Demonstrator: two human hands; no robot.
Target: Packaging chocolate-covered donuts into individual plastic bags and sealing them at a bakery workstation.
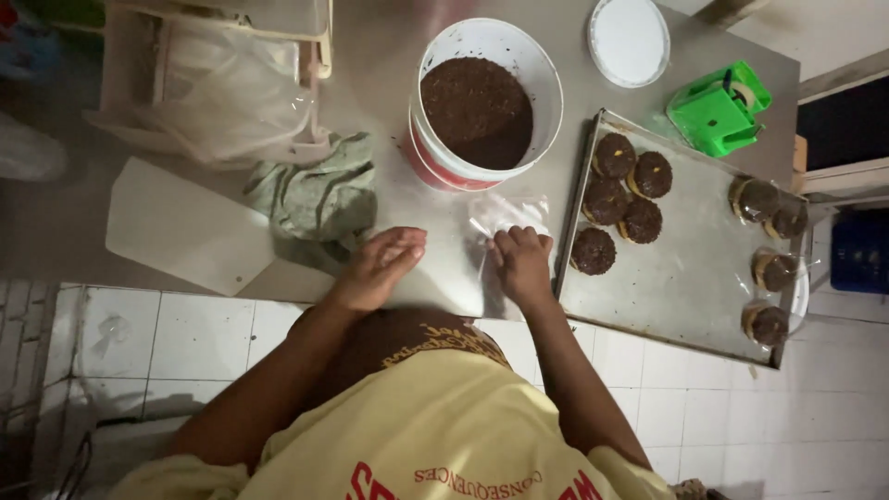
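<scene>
Right hand (523, 264) covers much of clear bag (507, 215), left hand (380, 267) blurred

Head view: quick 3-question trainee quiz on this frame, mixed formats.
1. True or false: the right hand rests on a clear plastic bag.
2. Multiple choice: how many unwrapped chocolate-coated doughnuts lie on the metal tray? A) three B) five C) eight
3. Fill in: the white bucket holds dark brown ____.

Key
1. True; the fingers press on the bag on the steel table, while the left hand is open beside it.
2. B; four more sit wrapped at the tray's right edge.
3. Crumbs.
</scene>
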